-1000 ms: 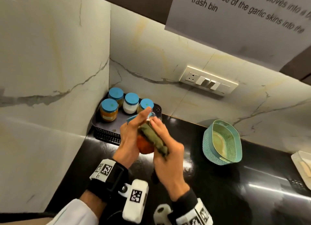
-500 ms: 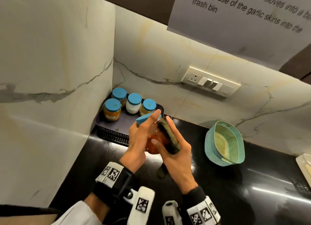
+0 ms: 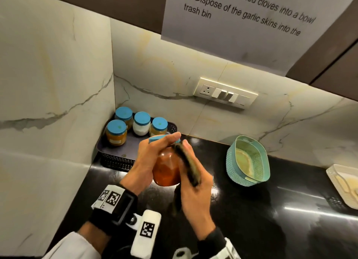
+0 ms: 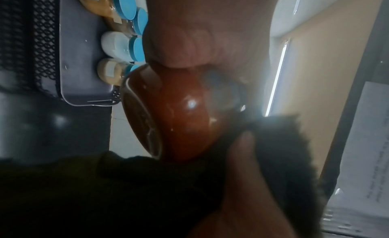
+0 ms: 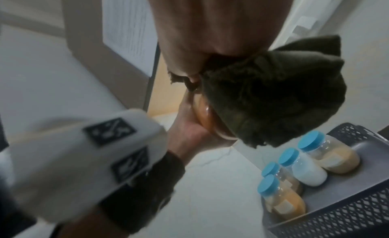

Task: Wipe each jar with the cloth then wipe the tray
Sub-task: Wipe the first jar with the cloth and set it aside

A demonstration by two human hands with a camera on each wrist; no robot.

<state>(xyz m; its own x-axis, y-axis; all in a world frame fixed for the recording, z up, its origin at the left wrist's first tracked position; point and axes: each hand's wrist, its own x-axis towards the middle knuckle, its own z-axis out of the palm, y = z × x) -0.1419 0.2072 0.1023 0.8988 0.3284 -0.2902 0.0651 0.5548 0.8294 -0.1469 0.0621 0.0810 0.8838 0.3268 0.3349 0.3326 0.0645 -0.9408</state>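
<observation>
My left hand (image 3: 149, 158) grips the red jar (image 3: 166, 167) by its side, fingers reaching up along the blue lid, holding it in the air above the black counter (image 3: 251, 210). My right hand (image 3: 195, 183) pinches the folded dark green cloth (image 3: 188, 165) and presses it flat against the jar's far side from my left palm. A second ago the cloth lay bunched over the top of the jar near the lid; now it has slid down and runs along the glass wall toward the base, and the jar has turned a little in my left hand so more red glass faces me. I take that to mean the lid end is done and I am working down the body of this jar. From the right wrist the cloth hangs over the jar and hides most of it, so I cannot tell how much of the far side is wiped.

Beyond my fingertips, four more blue-lidded jars (image 3: 139, 123) stand on the dark tray (image 3: 116, 158) in the corner, just past the jar I hold; nothing shows whether they have had their turn, and the tray comes last. Off to the right of my right hand a teal basket (image 3: 248, 162) sits well apart on the counter, and farther right a white tray (image 3: 342, 185) at the edge.
</observation>
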